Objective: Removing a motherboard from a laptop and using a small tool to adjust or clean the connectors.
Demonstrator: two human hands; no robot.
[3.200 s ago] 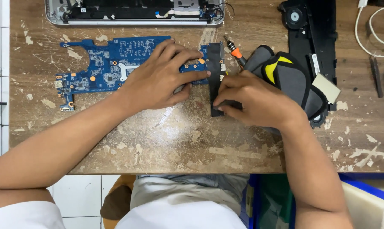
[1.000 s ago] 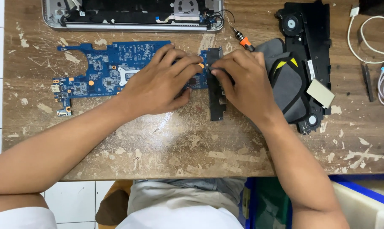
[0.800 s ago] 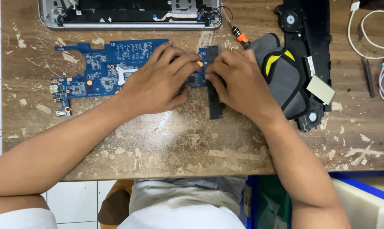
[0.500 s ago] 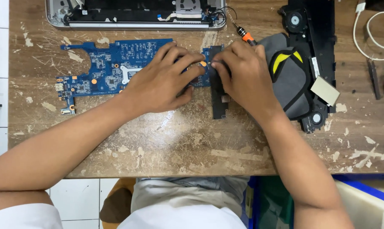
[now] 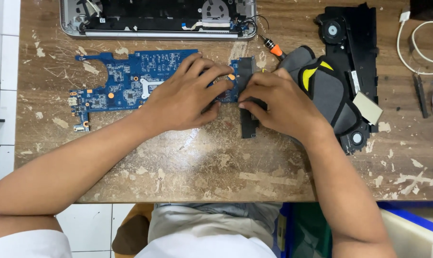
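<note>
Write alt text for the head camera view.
Two bare hands work at a blue circuit board on a worn wooden table: the left hand presses it, the right hand grips a dark strip at its edge. An opened laptop base lies behind.

Bright, even light; sharp, soft shadows

The left hand (image 5: 185, 98) lies palm down with the fingers spread and slightly bent, the fingertips pointing to the upper right; its bare forearm runs back to the lower left, where a white sleeve covers the upper arm. The right hand (image 5: 281, 102) is also palm down, the fingers curled and pointing left, close to the fingertips of the left hand; its forearm goes down to the lower right, and both wrists are nearly straight.
</note>
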